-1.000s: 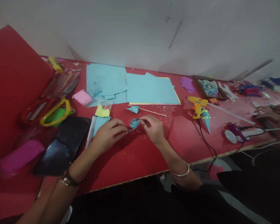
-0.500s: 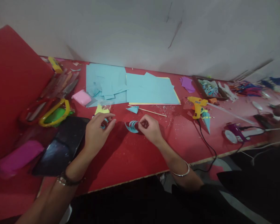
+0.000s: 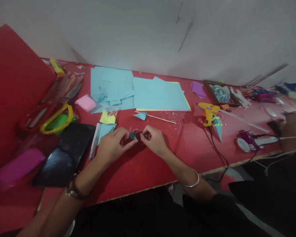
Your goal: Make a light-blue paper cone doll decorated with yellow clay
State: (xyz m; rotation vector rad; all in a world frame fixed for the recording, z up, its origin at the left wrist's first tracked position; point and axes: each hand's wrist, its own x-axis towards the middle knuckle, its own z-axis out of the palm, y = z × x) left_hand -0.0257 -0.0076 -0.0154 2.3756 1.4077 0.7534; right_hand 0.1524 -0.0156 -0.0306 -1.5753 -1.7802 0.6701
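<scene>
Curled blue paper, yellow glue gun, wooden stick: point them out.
Curled blue paper (image 3: 132,134): head view, on its curled strips.
Yellow glue gun (image 3: 208,116): head view, near the top of its handle.
Wooden stick (image 3: 161,119): head view, along its shaft.

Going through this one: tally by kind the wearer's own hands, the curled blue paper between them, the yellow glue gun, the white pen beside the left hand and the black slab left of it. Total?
Own hands: 2 (left hand, right hand)
Curled blue paper: 1
Yellow glue gun: 1
White pen: 1
Black slab: 1
Total: 6
</scene>
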